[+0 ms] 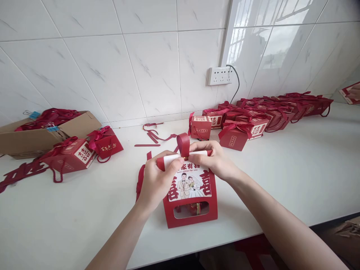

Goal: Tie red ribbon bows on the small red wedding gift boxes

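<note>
The red gift box (pixel 189 187) stands on the white counter (pixel 70 221), straight in front of the person, its printed couple facing the camera and a red ribbon loop (pixel 183 145) rising at twelve o'clock. Both grips are clamped on its folded top edge: the left hand (pixel 157 178) at ten o'clock, the right hand (pixel 218 159) at one, thumbs pressing the front near the ribbon loop, probably so that the flaps meet squarely and the loop sits centred. From the box, loose ribbon strips (pixel 153 137) lie at eleven o'clock, perhaps as offcuts pushed aside. Two ribboned boxes (pixel 69 161) sit towards ten, beside a carton (pixel 25 141) heaped with ribbon, presumably parked within reach. Tied boxes (pixel 234 137) crowd from one to two o'clock along the wall, likely leaving the front free.
</note>
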Available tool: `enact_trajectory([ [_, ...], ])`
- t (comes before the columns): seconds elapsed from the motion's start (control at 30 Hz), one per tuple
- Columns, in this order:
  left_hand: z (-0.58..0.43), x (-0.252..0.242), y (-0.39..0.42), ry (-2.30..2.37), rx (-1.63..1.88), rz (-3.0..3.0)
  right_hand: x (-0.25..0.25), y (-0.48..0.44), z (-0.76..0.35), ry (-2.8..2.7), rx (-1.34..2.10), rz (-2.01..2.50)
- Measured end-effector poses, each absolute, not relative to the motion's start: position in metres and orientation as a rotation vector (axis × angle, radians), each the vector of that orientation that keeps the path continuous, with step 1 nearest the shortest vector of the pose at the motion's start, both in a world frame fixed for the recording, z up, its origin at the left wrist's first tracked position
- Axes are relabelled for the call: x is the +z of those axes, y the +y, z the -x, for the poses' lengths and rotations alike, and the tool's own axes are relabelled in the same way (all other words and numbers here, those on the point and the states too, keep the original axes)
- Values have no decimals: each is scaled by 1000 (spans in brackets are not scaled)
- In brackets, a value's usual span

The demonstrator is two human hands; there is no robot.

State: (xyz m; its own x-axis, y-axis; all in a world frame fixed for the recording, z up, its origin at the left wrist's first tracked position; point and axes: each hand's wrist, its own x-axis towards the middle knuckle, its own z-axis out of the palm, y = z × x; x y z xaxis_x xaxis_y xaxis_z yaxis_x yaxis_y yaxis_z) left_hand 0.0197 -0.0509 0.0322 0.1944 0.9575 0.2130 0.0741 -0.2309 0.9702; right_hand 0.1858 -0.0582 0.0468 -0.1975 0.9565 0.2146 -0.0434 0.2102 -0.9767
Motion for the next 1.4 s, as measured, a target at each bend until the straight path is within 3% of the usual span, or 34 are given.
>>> enact_trajectory([
  [1.4, -17, 24, -43, 754, 1075, -1237, 43, -52, -186, -1279, 1386, 860],
])
